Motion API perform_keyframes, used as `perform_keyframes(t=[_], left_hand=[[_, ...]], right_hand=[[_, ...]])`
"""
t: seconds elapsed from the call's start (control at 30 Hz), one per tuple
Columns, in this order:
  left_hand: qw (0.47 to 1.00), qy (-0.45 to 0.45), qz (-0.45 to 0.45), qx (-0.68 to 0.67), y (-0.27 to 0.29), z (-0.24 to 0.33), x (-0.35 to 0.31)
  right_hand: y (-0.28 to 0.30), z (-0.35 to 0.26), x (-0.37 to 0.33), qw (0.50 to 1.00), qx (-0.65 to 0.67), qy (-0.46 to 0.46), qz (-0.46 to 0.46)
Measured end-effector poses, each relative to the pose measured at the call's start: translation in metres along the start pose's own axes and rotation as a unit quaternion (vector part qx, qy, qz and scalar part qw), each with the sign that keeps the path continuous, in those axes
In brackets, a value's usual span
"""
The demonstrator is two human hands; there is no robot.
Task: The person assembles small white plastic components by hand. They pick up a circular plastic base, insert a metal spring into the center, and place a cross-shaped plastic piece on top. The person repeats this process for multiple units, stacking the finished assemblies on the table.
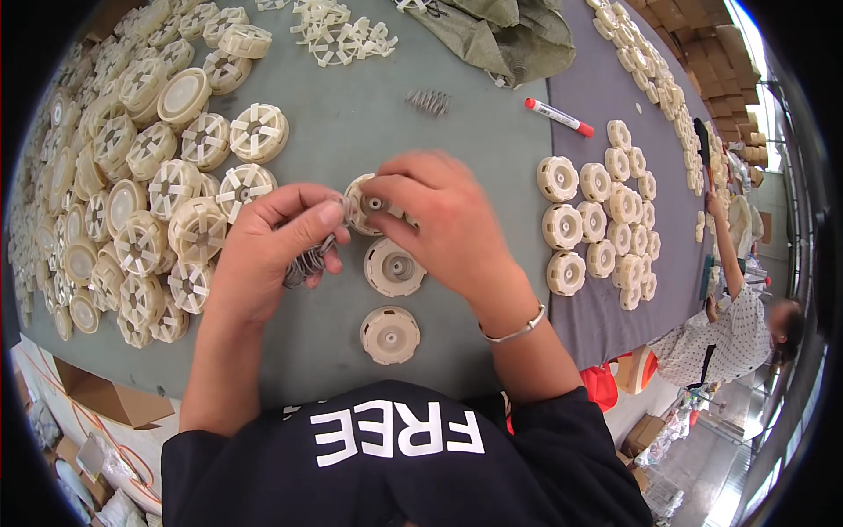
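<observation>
My left hand (281, 237) is closed around several metal coil springs (307, 263), which stick out below its fingers; its thumb and forefinger meet beside the far disc of a short column. My right hand (430, 211), slightly blurred, curls over that cream plastic disc (358, 211), thumb and fingers bent close around its centre. Whatever they pinch there is too small and covered to make out. Nearer to me lies a second cream disc (373, 272) with a spring standing in its middle. A third disc (391, 335) lies closest to my body.
A large heap of cream round parts (140, 228) covers the left. Loose springs (428, 102), a red-capped marker (559, 117), white star-shaped pieces (338, 35) and a green bag (492, 39) lie farther off. Finished-looking discs (563, 227) stand at right. Another person (711, 342) works at far right.
</observation>
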State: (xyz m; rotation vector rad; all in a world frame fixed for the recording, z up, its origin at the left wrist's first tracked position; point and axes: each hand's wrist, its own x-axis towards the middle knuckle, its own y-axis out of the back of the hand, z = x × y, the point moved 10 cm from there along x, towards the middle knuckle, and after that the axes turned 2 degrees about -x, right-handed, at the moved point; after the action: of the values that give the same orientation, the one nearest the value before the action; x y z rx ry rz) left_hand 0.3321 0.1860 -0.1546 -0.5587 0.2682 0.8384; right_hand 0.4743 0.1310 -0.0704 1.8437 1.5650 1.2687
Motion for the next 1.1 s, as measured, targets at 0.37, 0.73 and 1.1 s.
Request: perform_keyframes(t=[0.37,0.73,1.1], left_hand=[[0.990,0.039,-0.131,0.037,-0.050,-0.010,-0.028],[0.995,-0.013,-0.063,-0.073,-0.025,-0.025,-0.058],[0.983,0.067,-0.142,-0.100,-0.047,-0.053,-0.081]], right_hand=[[0.023,-0.006,-0.080,0.868,0.438,-0.212,0.105],[0.016,-0.039,-0.113,0.997,0.060,-0.052,-0.020],[0.054,0.032,-0.167,0.965,-0.144,-0.214,-0.040]])
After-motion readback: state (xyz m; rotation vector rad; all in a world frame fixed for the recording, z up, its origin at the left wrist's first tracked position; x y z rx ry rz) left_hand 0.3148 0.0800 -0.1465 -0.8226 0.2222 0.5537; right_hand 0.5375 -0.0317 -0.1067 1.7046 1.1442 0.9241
